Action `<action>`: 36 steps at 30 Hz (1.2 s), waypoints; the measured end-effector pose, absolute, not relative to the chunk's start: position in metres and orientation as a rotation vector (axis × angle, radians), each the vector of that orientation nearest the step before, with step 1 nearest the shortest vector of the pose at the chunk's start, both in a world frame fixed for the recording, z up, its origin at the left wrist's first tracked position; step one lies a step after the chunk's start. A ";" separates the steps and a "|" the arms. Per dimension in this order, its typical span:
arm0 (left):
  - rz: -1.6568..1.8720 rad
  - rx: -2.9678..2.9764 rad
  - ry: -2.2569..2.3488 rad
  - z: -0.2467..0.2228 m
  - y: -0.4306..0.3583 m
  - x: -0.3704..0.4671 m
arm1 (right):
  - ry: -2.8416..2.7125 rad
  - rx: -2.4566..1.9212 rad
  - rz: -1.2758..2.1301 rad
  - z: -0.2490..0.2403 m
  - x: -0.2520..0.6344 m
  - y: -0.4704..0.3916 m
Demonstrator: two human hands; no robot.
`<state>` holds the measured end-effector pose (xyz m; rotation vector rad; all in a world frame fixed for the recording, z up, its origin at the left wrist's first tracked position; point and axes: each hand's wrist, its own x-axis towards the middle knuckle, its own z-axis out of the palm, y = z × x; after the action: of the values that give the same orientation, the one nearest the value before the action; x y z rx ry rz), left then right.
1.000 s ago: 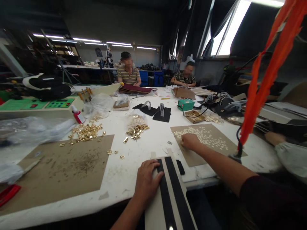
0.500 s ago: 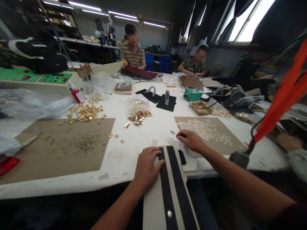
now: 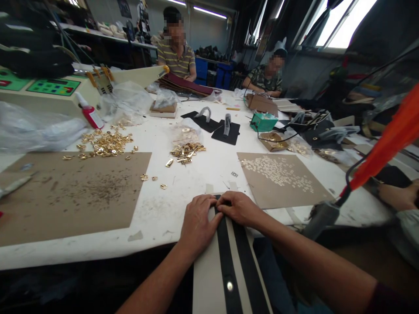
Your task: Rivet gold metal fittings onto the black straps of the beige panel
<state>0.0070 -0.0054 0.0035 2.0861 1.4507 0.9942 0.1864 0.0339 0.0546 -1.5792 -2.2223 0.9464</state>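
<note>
My left hand (image 3: pixel 200 223) lies over the far end of a black strap (image 3: pixel 227 257), its fingers bent and the thumb pressed on the strap. My right hand (image 3: pixel 240 208) meets it there, thumb and fingertips pinched together at the strap's end; anything small between them is hidden. This strap has a shiny round metal stud (image 3: pixel 229 286) near its close end. A second black strap (image 3: pixel 250 266) runs parallel on its right. Both lie lengthwise on a long beige board (image 3: pixel 206 283) that reaches from the table edge toward me.
Brown cardboard sheets lie left (image 3: pixel 122 213) and right (image 3: pixel 262 192), the right one bearing small pale rings (image 3: pixel 278 172). Gold fittings (image 3: pixel 109 143) and gold metal plates (image 3: pixel 186 151) are heaped on the white table. An orange-wrapped tool (image 3: pixel 382 139) hangs at right. Co-workers sit opposite and at right.
My right hand has moved left from above the table to the strap's far end, beside my left hand. My left fingers have bent more. The view has shifted slightly.
</note>
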 end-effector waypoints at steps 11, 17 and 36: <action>0.969 2.100 1.450 0.005 -0.003 0.008 | -2.298 -1.632 1.000 0.060 0.186 0.046; 0.966 2.107 1.438 0.003 -0.003 0.006 | -2.262 -1.702 0.991 0.060 0.184 0.050; 1.045 2.294 1.361 -0.030 0.030 0.005 | -0.873 -1.788 0.230 0.024 0.345 -0.099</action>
<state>0.0047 0.0301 -0.0298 2.2945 1.3614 1.0451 0.3453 -0.0994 0.0241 -1.7880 -0.8728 0.2298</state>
